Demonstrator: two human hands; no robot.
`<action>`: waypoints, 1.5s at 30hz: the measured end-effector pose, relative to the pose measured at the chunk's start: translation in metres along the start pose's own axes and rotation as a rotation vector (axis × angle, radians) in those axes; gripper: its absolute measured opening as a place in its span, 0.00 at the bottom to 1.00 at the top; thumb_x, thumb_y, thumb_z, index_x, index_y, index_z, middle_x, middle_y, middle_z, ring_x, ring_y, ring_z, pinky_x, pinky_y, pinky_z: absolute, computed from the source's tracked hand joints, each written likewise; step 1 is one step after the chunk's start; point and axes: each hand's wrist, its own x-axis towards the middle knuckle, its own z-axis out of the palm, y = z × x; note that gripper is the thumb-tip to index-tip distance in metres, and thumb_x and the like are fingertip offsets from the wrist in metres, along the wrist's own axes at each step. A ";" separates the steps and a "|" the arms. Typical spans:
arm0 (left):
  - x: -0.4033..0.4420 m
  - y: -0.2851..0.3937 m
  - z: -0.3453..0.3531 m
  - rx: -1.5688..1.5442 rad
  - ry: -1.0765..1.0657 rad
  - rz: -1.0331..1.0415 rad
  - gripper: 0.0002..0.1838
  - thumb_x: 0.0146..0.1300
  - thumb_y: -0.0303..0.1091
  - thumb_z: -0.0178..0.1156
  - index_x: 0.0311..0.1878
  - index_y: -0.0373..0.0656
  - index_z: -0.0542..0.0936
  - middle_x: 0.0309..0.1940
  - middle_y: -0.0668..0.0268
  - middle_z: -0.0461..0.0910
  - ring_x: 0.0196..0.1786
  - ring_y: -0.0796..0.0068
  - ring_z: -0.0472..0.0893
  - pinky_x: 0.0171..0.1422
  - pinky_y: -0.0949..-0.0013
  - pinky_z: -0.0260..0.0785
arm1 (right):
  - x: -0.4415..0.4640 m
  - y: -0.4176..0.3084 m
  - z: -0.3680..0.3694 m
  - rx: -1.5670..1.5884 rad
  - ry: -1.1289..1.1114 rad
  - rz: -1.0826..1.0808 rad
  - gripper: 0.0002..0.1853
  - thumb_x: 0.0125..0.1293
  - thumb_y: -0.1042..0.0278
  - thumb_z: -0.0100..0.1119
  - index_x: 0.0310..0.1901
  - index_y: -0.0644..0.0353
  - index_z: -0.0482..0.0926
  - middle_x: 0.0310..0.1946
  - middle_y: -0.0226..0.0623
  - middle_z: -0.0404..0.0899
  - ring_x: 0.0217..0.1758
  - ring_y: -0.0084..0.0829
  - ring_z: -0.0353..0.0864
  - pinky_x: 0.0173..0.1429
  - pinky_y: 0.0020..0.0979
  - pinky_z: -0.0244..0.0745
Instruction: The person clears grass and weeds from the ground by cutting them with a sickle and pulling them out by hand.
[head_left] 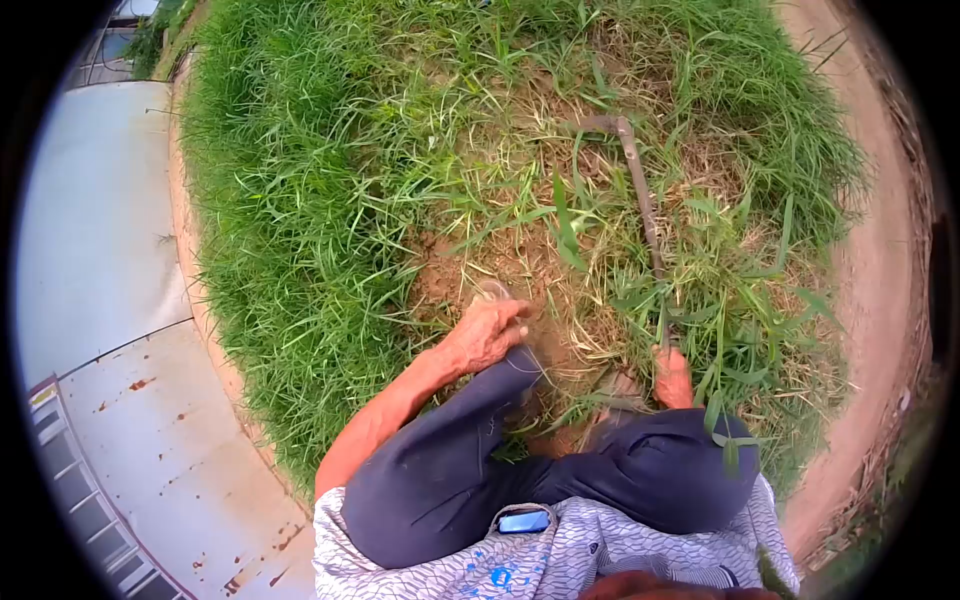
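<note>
My left hand [487, 335] is beside my left knee, above a bare patch of soil [440, 275], with its fingers bent; whether anything is between them is too small to tell. By my right knee, my right hand [673, 378] is wrapped round the lower end of a long brown handle [643, 190]. The handle runs forward over the grass and bends to the left at its far end. Cut grass and broad green leaves [735, 310] lie around my right hand and partly over the handle.
Tall green grass [290, 200] stands on the left and ahead. Beyond it at far left are pale metal sheets [110, 200] with rust spots. A dirt path [870, 260] runs along the right. A blue-screened device [523, 522] rests on my shirt.
</note>
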 end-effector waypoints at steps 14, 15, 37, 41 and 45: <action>0.020 0.018 -0.005 0.145 -0.023 0.052 0.21 0.70 0.38 0.53 0.61 0.36 0.73 0.52 0.46 0.79 0.56 0.48 0.78 0.61 0.54 0.70 | -0.008 -0.075 -0.042 0.545 -0.193 0.155 0.23 0.74 0.55 0.51 0.63 0.61 0.66 0.32 0.33 0.74 0.28 0.24 0.73 0.29 0.32 0.71; 0.017 0.034 -0.015 0.205 -0.134 -0.022 0.21 0.71 0.39 0.52 0.61 0.36 0.73 0.52 0.46 0.79 0.56 0.48 0.78 0.60 0.54 0.70 | -0.028 -0.104 -0.058 0.902 -0.308 0.436 0.29 0.74 0.54 0.50 0.70 0.60 0.59 0.35 0.37 0.76 0.21 0.22 0.72 0.21 0.25 0.68; 0.176 0.064 0.139 0.595 0.220 0.747 0.30 0.65 0.62 0.46 0.34 0.41 0.79 0.36 0.54 0.71 0.53 0.52 0.71 0.74 0.43 0.46 | -0.090 -0.027 -0.064 0.556 -0.332 0.267 0.24 0.72 0.57 0.49 0.65 0.59 0.66 0.42 0.42 0.75 0.32 0.32 0.74 0.35 0.33 0.69; 0.138 0.069 0.233 0.429 0.014 0.795 0.26 0.61 0.59 0.51 0.34 0.41 0.79 0.34 0.53 0.73 0.49 0.52 0.72 0.71 0.43 0.51 | -0.133 0.001 -0.079 0.456 -0.313 0.377 0.23 0.71 0.58 0.50 0.64 0.59 0.68 0.44 0.45 0.75 0.36 0.36 0.75 0.40 0.36 0.70; 0.154 0.107 0.197 0.452 -0.137 0.762 0.25 0.57 0.56 0.55 0.32 0.39 0.79 0.32 0.52 0.74 0.49 0.51 0.72 0.67 0.43 0.55 | -0.129 0.005 -0.069 0.487 -0.241 0.332 0.22 0.70 0.60 0.51 0.62 0.60 0.70 0.46 0.47 0.75 0.41 0.39 0.76 0.46 0.39 0.71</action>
